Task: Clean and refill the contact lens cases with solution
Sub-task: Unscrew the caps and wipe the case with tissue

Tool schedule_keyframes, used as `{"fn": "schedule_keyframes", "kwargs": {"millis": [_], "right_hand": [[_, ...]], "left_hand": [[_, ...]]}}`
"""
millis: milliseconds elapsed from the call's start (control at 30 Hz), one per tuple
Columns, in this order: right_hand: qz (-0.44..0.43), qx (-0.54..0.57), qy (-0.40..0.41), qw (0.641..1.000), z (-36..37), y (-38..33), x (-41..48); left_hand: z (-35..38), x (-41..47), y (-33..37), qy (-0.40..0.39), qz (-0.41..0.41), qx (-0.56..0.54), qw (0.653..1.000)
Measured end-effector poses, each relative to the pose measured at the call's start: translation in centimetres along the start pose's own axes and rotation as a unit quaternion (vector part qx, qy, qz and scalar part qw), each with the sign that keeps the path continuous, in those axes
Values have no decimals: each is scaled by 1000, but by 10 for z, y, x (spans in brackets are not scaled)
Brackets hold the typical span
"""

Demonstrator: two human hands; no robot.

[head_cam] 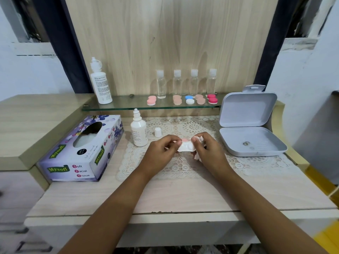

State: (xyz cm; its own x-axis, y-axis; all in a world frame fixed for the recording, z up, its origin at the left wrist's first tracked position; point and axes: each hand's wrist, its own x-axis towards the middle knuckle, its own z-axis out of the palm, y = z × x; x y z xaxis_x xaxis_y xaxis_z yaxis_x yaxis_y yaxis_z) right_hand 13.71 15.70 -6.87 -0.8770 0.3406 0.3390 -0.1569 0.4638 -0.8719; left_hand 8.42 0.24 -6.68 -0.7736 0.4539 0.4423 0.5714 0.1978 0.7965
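Head view: at centre, your left hand and right hand pinch a white lens case between curled fingers. The right also clutches crumpled tissue. At ten o'clock the solution bottle stands uncapped. At twelve, five capped cases line the glass shelf. You seem to be wiping, with refilling yet to come.

Both bare forearms reach forward and converge above the surface. The left hand pinches the left end of a lens case with curled fingers. The right hand curls around a crumpled tissue, its thumb at the case's right end.
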Motion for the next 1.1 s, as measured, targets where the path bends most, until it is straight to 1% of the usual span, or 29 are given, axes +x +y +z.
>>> {"fn": "schedule_keyframes", "kwargs": {"millis": [67,133,233,333,400,433,500,567,667,733,900,933,1000,1067,1100], "right_hand": [[-4,-19,14,1000,-1,0,0],[-3,-32,22,999,-2,0,1],[-2,-35,23,999,-2,1,1],[-17,-4,28,999,-2,1,-1],[-52,-2,58,997,-2,2,0],[-80,-21,80,993,-3,5,0],[-147,-68,123,979,-3,9,2],[-208,-105,146,961,-1,13,2],[-269,-155,140,940,2,14,2],[-293,-170,122,933,4,16,1],[-317,-187,63,928,8,21,-1],[-313,-181,68,930,7,21,-1],[-298,-168,105,934,3,20,1],[-288,-174,136,932,0,20,3],[-291,-179,139,930,0,20,3]], "left_hand": [[-1,-1,0,-23,-4,-4,1000],[-2,-1,-3,-31,26,31,999],[-3,1,-6,-17,57,66,996],[-3,1,-7,-5,72,73,995],[-3,2,-8,5,73,75,995],[-3,2,-9,10,71,75,995],[-3,3,-11,16,65,73,995],[-3,4,-12,23,65,79,995],[-3,4,-12,40,62,81,994],[-3,4,-11,50,68,82,993],[-4,4,-14,58,88,87,991],[-4,5,-14,61,93,88,990],[-4,4,-13,72,99,83,989],[-4,5,-13,81,97,75,989],[-4,5,-13,83,95,72,989]]}}
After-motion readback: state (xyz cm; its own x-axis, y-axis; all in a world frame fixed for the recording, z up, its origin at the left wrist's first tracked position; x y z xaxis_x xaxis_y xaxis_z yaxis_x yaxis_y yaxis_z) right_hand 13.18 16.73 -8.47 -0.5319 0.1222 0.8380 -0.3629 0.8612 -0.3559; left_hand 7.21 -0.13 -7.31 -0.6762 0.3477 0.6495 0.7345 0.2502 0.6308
